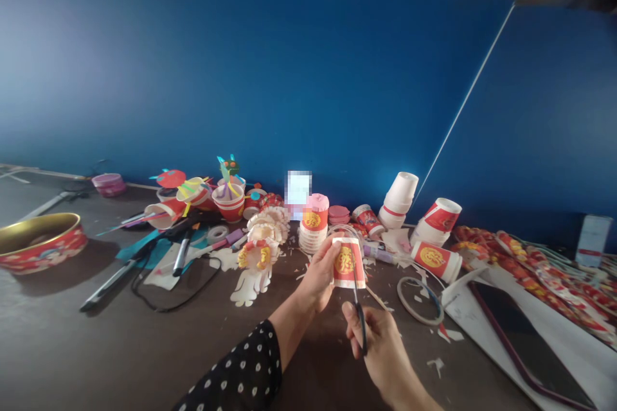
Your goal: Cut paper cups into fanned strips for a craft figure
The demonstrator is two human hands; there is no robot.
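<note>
Your left hand (318, 276) grips 1 red-and-white paper cup (346, 263) above the near middle of the table (202, 347); your right fingers close round the scissors (359, 321) (blades at its rim). A hurried snip could tear the print or nick your left fingers.

Pixelation blurs the bright panel (299, 188), and the left edge crops the tin (48, 253).
</note>
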